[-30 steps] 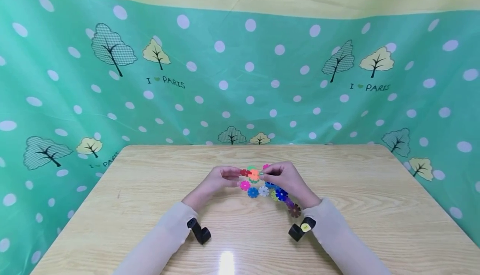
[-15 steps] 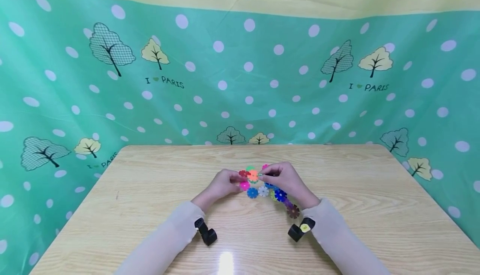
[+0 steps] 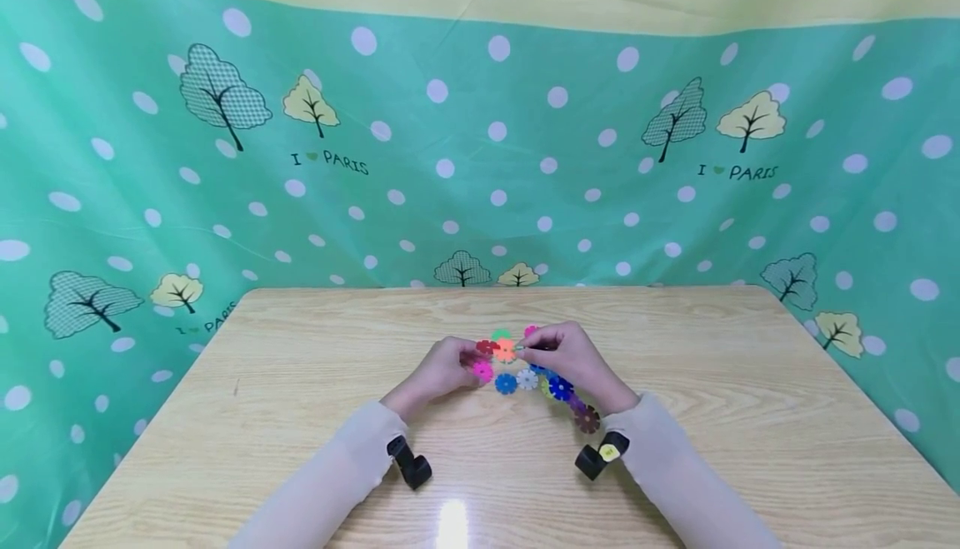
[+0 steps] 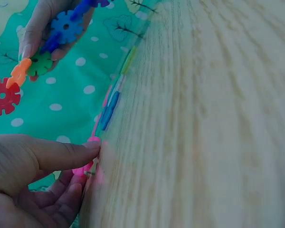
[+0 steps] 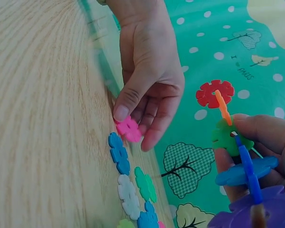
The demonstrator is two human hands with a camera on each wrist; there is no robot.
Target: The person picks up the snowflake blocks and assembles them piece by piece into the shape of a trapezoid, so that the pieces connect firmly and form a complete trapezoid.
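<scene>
My right hand (image 3: 558, 355) grips a chain of joined snowflake discs (image 5: 228, 137): red (image 3: 486, 346), orange and green at its free end, then blue and purple, trailing to a brown disc (image 3: 587, 420) near the wrist. It is held just above the wooden table (image 3: 300, 382). My left hand (image 3: 448, 368) is low on the table and pinches a loose pink disc (image 5: 128, 129) between thumb and fingers. The same pink disc (image 4: 83, 168) shows in the left wrist view, at the table surface.
Loose discs lie flat between the hands: a blue one (image 3: 506, 383), a white one (image 3: 527, 380), and a green one (image 5: 145, 183). A green dotted cloth with trees (image 3: 480, 157) hangs behind and beside the table.
My left hand left the red end of the chain and dropped down to the pink disc on the table. The right hand and chain barely moved.
</scene>
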